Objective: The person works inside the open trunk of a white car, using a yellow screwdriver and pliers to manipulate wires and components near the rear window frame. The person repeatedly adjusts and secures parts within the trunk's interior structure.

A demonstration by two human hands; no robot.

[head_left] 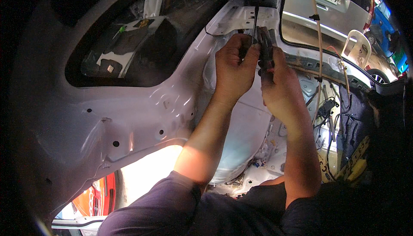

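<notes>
My left hand (236, 64) is closed, thumb and fingers pinching a thin black cable (256, 18) that runs up to the body panel at the top. Close beside it, my right hand (282, 79) is wrapped round a dark tool that looks like pliers (266, 44), its upper end beside the cable. Both arms are raised, and the hands nearly touch in front of the bare metal pillar (230, 18) of a car body. The tips of the left fingers are partly hidden, and the tool's jaws are too dark to make out.
A side window (142, 42) lies at the upper left. To the right, a tan hose (318, 42) hangs across the rear opening, with loose wiring and a black connector (329, 107) below. Outside stand a silver vehicle (309, 10) and a white plastic chair (357, 44).
</notes>
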